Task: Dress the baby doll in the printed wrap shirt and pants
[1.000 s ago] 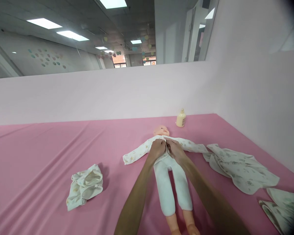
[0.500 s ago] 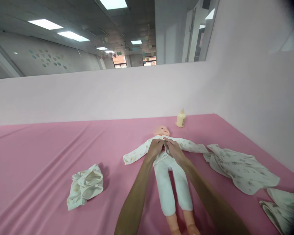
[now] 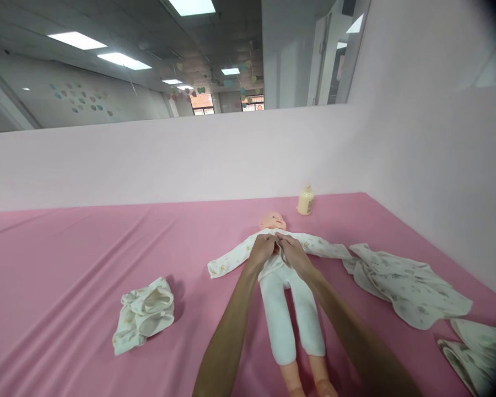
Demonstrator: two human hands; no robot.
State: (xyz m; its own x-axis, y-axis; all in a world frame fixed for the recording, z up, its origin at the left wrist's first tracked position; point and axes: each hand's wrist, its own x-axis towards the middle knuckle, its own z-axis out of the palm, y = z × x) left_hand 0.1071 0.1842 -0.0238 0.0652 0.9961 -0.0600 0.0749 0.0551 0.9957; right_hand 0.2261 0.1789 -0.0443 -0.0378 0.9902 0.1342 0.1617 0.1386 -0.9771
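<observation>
A baby doll [image 3: 273, 220] lies on its back, head away from me, with white body and legs and bare feet. It wears a white printed baby shirt [image 3: 231, 260], its sleeves spread out to both sides. At the chest, my left hand [image 3: 263, 247] is closed on the shirt's left front edge. Close beside it, my right hand [image 3: 291, 248] pinches the other front edge. The fingertips nearly meet below the doll's neck, and the exact spot they grip is partly hidden. Below the hands the shirt front hangs apart.
A pink sheet [image 3: 86, 253] covers the surface. A cream pump bottle [image 3: 305, 200] stands behind the doll's head. Crumpled printed clothing [image 3: 144, 315] lies at left. A printed cloth [image 3: 413, 284] and another folded cloth [image 3: 479, 353] lie at right. White walls [image 3: 169, 160] border the back and right.
</observation>
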